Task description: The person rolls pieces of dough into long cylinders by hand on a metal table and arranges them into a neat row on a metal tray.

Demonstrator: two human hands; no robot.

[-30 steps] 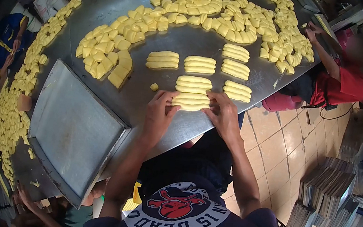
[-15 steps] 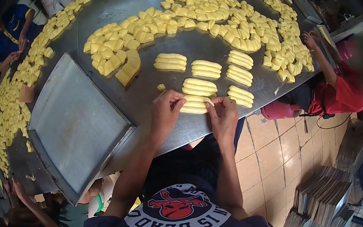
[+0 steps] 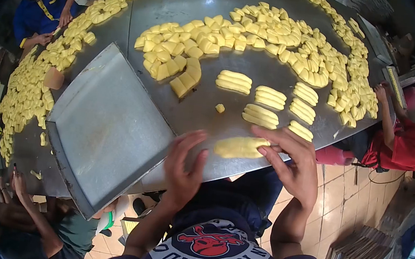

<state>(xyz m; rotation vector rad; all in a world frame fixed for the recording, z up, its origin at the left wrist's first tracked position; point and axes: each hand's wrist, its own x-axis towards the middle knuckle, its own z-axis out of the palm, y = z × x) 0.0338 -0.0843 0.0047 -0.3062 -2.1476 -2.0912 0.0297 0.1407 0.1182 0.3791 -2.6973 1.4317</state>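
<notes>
A set of yellow dough rolls [image 3: 239,148], slightly blurred, is pinched at its right end between the thumb and fingers of my right hand [image 3: 294,163]. To its left, my left hand [image 3: 181,165] is open, fingers apart, with a gap to the dough. Just beyond lie neat sets of dough rolls [image 3: 261,116] on the metal table [image 3: 187,122], and a small dough scrap [image 3: 220,109] sits left of them. A metal tray [image 3: 110,122] lies at an angle beside my left hand.
A curved mass of cut dough pieces [image 3: 281,32] covers the table's far side; another dough pile [image 3: 30,92] runs along the left. A person in blue [image 3: 40,10] works at the left, one in red [image 3: 405,143] at the right, another [image 3: 61,225] at lower left. Stacked trays [image 3: 357,256] stand lower right.
My left hand has let go of the dough rolls and moved away to the left. My right hand keeps hold of the set, now raised and tilted. The view has turned slightly left.
</notes>
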